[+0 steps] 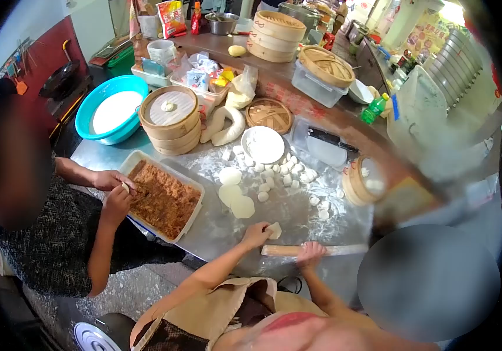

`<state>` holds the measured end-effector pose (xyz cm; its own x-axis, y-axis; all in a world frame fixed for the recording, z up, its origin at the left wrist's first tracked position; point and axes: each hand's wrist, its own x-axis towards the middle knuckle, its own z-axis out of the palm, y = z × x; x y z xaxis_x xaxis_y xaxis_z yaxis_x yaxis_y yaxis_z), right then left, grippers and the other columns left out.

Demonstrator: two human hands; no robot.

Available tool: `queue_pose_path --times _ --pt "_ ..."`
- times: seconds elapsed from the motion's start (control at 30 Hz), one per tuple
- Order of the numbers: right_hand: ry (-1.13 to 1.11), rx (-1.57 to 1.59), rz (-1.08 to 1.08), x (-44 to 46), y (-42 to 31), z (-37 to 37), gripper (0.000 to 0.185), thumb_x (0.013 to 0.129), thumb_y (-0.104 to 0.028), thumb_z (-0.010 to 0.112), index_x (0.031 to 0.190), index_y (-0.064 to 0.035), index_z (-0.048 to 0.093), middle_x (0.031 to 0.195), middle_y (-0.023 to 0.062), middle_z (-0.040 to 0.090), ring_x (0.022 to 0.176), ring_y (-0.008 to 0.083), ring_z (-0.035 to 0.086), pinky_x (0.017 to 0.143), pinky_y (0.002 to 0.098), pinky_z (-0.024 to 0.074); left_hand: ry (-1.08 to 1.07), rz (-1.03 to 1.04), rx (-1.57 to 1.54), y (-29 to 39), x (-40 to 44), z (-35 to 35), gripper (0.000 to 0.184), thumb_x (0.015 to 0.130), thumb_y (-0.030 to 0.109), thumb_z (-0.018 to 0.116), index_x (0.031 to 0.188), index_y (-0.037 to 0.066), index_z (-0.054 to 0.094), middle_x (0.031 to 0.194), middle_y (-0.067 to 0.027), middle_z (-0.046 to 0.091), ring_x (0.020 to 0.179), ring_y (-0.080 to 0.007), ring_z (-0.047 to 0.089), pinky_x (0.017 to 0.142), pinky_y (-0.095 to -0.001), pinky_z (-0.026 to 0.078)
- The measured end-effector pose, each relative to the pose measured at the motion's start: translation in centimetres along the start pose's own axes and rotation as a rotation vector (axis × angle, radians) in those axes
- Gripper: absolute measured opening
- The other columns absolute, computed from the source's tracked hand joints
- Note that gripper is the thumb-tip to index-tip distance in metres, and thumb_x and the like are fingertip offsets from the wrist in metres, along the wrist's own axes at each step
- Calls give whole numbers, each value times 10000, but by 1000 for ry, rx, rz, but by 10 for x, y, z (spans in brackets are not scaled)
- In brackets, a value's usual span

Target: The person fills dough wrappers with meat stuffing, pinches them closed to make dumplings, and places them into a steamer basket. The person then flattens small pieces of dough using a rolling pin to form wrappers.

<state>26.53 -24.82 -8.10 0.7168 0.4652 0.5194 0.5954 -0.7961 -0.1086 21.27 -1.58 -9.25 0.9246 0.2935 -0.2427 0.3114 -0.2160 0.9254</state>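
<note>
1. My left hand [257, 235] is nearly closed, its fingers pinching the near edge of a small dough round [275, 231], just above or on the table [218, 240]; I can't tell which.
2. My right hand [310, 257] is curled over the rolling pin [281, 251], which lies crosswise just nearer me than the dough.
3. The dough should be light, soft and easily stretched or torn, so I'd hold it loosely by the rim. Flour probably keeps it from sticking.
4. The pin looks stiff and perhaps a little slick with flour; a palm laid over it, as mine is, seems a sound hold.
5. Beyond my left hand lie flat rounds [242, 207]; farther ahead of both hands are dough lumps [264, 196] around a white bowl [264, 145].
6. Left of my left hand, a co-worker's hands [116, 202] hold a pale piece by the filling tray [199, 212].
7. My left fingertips and right palm are hidden, and a blurred patch covers the area right of my right hand.
</note>
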Motion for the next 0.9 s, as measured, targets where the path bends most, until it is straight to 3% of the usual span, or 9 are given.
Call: queue_pose_path --times 0.1,0.17,0.47,0.67,0.73,0.77,0.83,0.87,0.9 --pt "-13 -8 -4 -6 1 -2 106 746 -184 494 722 -84 520 753 99 486 743 301 452 737 439 332 -33 15 -43 1 -6 1 326 784 271 607 1025 53 639 910 -135 652 824 -273 625 735 -350 473" --pt "-29 -1 -12 -3 2 1 102 768 -163 490 744 -75 537 771 102 502 761 302 462 753 436 335 14 158 91 1 -6 0 304 782 256 615 1009 56 648 896 -127 630 814 -291 610 734 -360 469" --pt "-3 -1 -2 -2 7 2 124 750 -208 482 732 -92 520 762 99 478 737 296 450 737 439 325 90 229 195 -12 -12 11 234 784 192 628 1002 118 666 937 -119 556 910 -308 555 808 -387 445" --pt "-116 35 -77 -14 12 4 123 738 -203 487 748 -91 537 769 96 490 768 299 476 754 437 332 57 226 243 -7 -10 9 258 795 213 587 1027 123 655 905 -139 562 896 -333 548 803 -413 446" --pt "16 -42 -21 -20 19 22 132 687 -229 523 734 -106 535 728 81 494 746 303 492 720 457 349 97 266 205 -18 -7 19 230 767 211 584 958 110 665 876 -139 549 875 -334 535 759 -427 433" --pt "-47 27 -98 -24 23 23 132 687 -229 523 734 -106 535 728 81 494 746 303 492 720 457 349 58 247 179 -18 -8 22 229 751 213 586 941 109 662 876 -138 550 874 -334 535 760 -429 431" --pt "-193 -238 -124 -30 37 34 169 594 -278 573 673 -148 500 646 48 472 662 277 502 563 450 342 19 220 166 -10 -10 16 231 711 200 598 908 90 648 897 -139 554 884 -338 535 767 -430 427" --pt "-242 -417 -114 -37 45 43 166 605 -288 570 671 -153 500 658 39 474 669 257 509 559 413 346 5 272 218 -8 -11 14 215 717 198 605 895 82 642 918 -129 554 900 -333 536 778 -426 433" --pt "-177 -357 -180 -24 33 25 134 652 -267 548 699 -145 518 687 37 503 659 256 507 578 420 347 77 261 223 -18 -8 23 189 730 194 605 879 83 638 934 -122 551 913 -324 534 791 -423 438"
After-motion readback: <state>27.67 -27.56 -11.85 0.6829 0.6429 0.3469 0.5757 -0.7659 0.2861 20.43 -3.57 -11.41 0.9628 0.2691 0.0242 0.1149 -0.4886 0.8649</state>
